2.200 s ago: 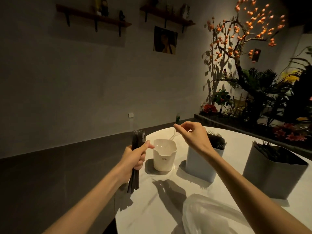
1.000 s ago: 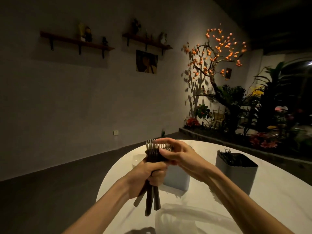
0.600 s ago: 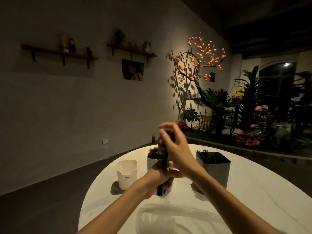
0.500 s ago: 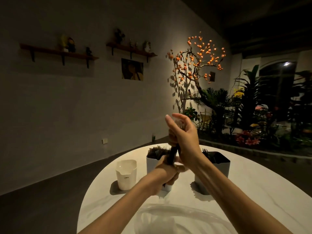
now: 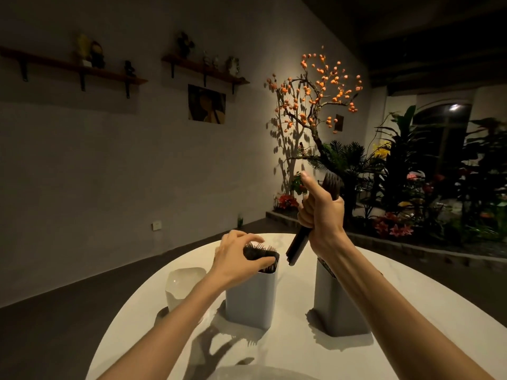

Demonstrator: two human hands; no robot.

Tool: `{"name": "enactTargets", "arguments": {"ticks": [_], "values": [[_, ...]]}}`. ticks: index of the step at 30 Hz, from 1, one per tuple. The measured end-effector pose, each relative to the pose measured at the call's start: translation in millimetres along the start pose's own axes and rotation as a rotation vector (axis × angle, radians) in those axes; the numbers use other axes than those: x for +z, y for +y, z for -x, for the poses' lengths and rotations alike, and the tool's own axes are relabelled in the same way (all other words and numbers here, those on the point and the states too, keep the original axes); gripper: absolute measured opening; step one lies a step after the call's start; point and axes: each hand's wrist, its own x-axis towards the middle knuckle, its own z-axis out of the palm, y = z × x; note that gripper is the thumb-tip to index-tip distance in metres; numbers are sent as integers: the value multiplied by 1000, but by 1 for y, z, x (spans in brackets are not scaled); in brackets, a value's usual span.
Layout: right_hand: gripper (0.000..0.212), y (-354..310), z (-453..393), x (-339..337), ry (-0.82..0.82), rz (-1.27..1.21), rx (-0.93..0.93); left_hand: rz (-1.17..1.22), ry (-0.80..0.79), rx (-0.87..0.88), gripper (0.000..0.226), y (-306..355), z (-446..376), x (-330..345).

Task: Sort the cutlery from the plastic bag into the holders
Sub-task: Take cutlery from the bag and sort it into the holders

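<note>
My right hand [image 5: 322,215] grips a bundle of dark forks [image 5: 297,246] upright in the air, tines up, handle ends hanging just right of the middle holder's rim. My left hand [image 5: 238,256] is curled over the fork heads [image 5: 259,249] that stand in the pale middle holder [image 5: 251,300], with my thumb under them and my fingers on top. The grey right holder [image 5: 338,308] stands behind my right forearm, its contents mostly hidden. A sliver of the clear plastic bag [image 5: 260,373] shows at the bottom edge.
A small white cup [image 5: 182,283] stands left of the middle holder on the round white table [image 5: 411,311]. Beyond the table's far edge lie a dark floor, a planter bed with flowers and a lit tree with orange fruit.
The fork bundle passed from my left hand to my right, which raised it to the right. My left hand dropped onto the forks in the middle holder.
</note>
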Motion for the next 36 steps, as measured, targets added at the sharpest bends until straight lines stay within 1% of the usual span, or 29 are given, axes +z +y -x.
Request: {"name": "enactTargets", "arguments": {"ticks": [1, 2, 4, 5, 6, 7, 9, 12, 16, 19, 21, 23, 26, 27, 29, 30, 32, 33, 34, 35, 36], "values": [[59, 7, -5, -2, 17, -3, 3, -90, 33, 0, 63, -6, -6, 7], [59, 16, -10, -4, 27, -7, 8, -166, 18, -6, 74, -12, -13, 15], [59, 31, -17, -8, 40, -2, 27, -292, -75, -17, 95, -22, -24, 29], [58, 39, -20, -10, 50, 2, 42, -329, -111, -25, 99, -26, -27, 35], [55, 45, -23, -12, 62, 2, 58, -333, -129, -34, 98, -30, -30, 38], [53, 50, -26, -14, 71, -1, 69, -307, -129, -41, 92, -33, -31, 40], [52, 57, -32, -17, 75, -8, 71, -255, -78, -34, 71, -37, -34, 43], [60, 63, -39, -17, 33, -26, 68, -235, -1, 0, 50, -43, -37, 45], [63, 73, -43, -9, -39, -32, 74, -196, 39, 32, 40, -50, -37, 44], [59, 88, -44, -1, -93, 20, 83, -190, 81, 49, 37, -50, -38, 40], [54, 102, -43, 0, -116, 77, 135, -194, 102, 61, 35, -49, -38, 38], [47, 119, -38, -2, -130, 170, 192, -181, 102, 66, 33, -50, -39, 38], [39, 141, -23, -8, -188, 456, 252, -126, 96, 50, 32, -52, -38, 41], [36, 147, -21, -10, -203, 525, 240, -115, 98, 34, 34, -52, -38, 42], [33, 154, -24, -15, -176, 598, 159, -106, 103, 26, 38, -53, -38, 43], [35, 153, -28, -15, -146, 650, 97, -110, 104, 32, 40, -53, -37, 43], [40, 152, -33, -16, -132, 869, -126, -126, 86, 36, 40, -52, -36, 42], [41, 153, -33, -17, -174, 1000, -256, -137, 75, 33, 39, -52, -36, 41], [41, 155, -30, -18, -263, 1121, -346, -142, 61, 30, 38, -52, -36, 40], [42, 158, -25, -20, -389, 1234, -378, -136, 41, 23, 38, -52, -36, 38], [45, 162, -20, -23, -517, 1330, -362, -111, 18, 14, 38, -51, -37, 35]]}}
